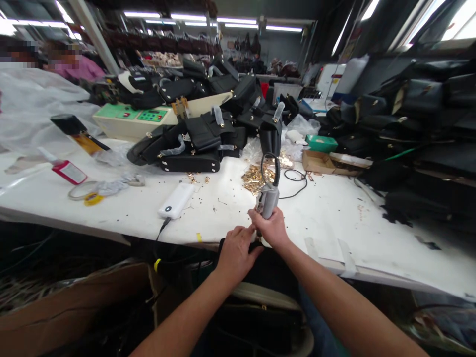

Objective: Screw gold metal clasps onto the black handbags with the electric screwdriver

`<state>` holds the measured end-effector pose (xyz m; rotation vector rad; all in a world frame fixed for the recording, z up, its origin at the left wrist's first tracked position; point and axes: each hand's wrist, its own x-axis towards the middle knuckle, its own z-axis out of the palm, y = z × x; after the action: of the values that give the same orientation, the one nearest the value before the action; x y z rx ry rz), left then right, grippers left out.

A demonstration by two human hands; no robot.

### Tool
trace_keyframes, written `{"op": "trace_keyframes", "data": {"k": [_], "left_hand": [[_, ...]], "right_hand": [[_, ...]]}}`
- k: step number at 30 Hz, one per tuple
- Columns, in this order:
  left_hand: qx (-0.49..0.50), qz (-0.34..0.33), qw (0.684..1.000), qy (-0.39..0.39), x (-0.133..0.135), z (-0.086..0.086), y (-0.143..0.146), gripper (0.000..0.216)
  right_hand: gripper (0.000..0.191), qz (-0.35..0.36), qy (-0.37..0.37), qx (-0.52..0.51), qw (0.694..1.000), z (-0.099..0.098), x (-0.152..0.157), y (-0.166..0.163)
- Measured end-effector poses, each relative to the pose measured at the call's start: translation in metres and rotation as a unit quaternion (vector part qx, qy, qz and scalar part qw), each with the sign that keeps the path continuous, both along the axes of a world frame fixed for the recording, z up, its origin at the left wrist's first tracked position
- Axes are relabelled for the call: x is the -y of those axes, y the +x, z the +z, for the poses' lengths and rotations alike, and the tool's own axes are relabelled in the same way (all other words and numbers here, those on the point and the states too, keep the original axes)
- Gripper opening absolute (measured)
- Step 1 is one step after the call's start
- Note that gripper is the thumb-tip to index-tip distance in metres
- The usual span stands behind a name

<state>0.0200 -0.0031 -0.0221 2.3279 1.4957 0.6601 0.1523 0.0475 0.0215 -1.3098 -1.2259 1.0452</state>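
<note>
My right hand [272, 227] is wrapped round a grey electric screwdriver [268, 201], held upright with its tip down at the table's front edge. A black loop rises from the top of the tool. My left hand [236, 252] is closed on the black leather bag [277, 270] in my lap, its fingertips touching the right hand beside the tool's tip. The exact spot under the tip is mostly hidden by my fingers. Lower on the bag, a light-edged opening and a small gold fitting show. Behind the tool lies a pile of gold metal fittings [253, 179].
Black bags [208, 131] are heaped at the back, more [427, 124] at right. A white power bank [176, 201] with a cable, a red bottle [69, 171] and a yellow tape roll [92, 199] lie left. A cardboard box [111, 292] stands below; people sit far left.
</note>
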Motion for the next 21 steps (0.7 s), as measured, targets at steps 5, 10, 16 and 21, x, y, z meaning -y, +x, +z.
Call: {"op": "trace_keyframes", "data": {"k": [5,10,16,21], "left_hand": [[-0.061,-0.002,0.998,0.003,0.009,0.013,-0.009,0.029],[-0.088,-0.004,0.996,0.015,0.014,0.022,-0.009,0.019],[-0.082,-0.005,0.997,-0.003,0.015,0.020,-0.011,0.015],[-0.037,-0.010,0.997,-0.063,0.001,0.014,-0.021,0.030]], "right_hand": [[0.045,0.033,0.017,-0.070,0.997,0.009,0.004,0.007],[0.050,-0.044,0.041,-0.055,0.997,0.029,0.002,0.029],[0.050,-0.061,0.013,0.234,0.970,0.032,-0.017,0.075],[0.037,-0.003,-0.018,0.394,0.919,0.007,-0.021,0.098]]}}
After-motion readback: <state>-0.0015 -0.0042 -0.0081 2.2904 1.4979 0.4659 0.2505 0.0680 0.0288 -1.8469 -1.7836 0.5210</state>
